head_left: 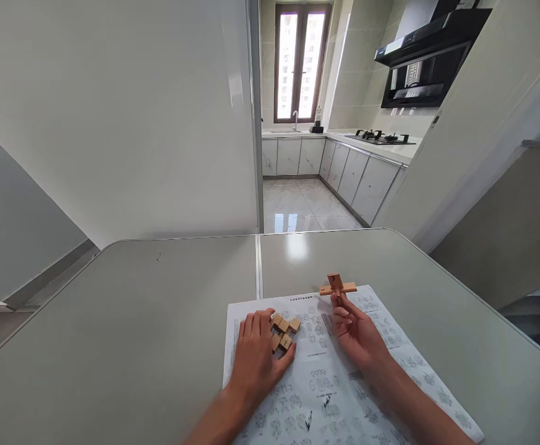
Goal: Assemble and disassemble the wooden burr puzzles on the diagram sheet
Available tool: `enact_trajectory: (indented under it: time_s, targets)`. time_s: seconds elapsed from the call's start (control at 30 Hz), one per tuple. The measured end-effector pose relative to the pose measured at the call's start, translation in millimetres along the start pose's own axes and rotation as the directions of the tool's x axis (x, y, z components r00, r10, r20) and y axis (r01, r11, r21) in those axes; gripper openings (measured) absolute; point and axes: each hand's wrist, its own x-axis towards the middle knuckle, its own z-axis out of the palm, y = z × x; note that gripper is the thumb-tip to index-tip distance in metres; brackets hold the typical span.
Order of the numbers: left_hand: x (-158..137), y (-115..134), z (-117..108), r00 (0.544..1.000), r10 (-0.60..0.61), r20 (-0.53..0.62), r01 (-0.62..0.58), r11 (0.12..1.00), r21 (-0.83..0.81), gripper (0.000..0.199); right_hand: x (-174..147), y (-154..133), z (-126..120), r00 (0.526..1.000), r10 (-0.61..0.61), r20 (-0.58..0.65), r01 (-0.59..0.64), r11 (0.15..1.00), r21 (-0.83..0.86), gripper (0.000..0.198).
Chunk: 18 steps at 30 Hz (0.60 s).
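Observation:
My left hand [257,341] curls around a cluster of small wooden puzzle blocks [282,325], its thumb on the near side and fingers on the far side. One block in the cluster carries a dark mark. A wooden puzzle piece [334,282] with a dark numeral stands upright in my right hand [355,334], pinched between thumb and fingers. Behind it a second wooden bar [349,287] lies crosswise near the far edge of the paper; whether the two pieces touch, I cannot tell. Both hands are over a large printed sheet [316,371] with puzzle diagrams.
The sheet lies on a grey-green table [158,340] with a seam [258,266] across it. Past the far edge stand a white partition [158,123] and a kitchen with cabinets [292,156], a gas hob [381,137] and a window [301,62].

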Motion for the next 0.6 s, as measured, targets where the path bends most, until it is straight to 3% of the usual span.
enact_trajectory:
  time_s: [0.33, 0.6]
  targets:
    - [0.0, 0.1, 0.5, 1.000, -0.007, 0.003, 0.007, 1.000, 0.025, 0.050, -1.8, -8.5, 9.3, 0.996, 0.058, -0.063, -0.048, 0.987, 0.155, 0.018]
    - [0.9, 1.8, -5.2, 0.998, 0.033, 0.060, -0.028, 0.995, -0.092, 0.070, -0.2, -8.8, 11.9, 0.996, 0.054, -0.077, -0.036, 0.976, 0.213, 0.021]
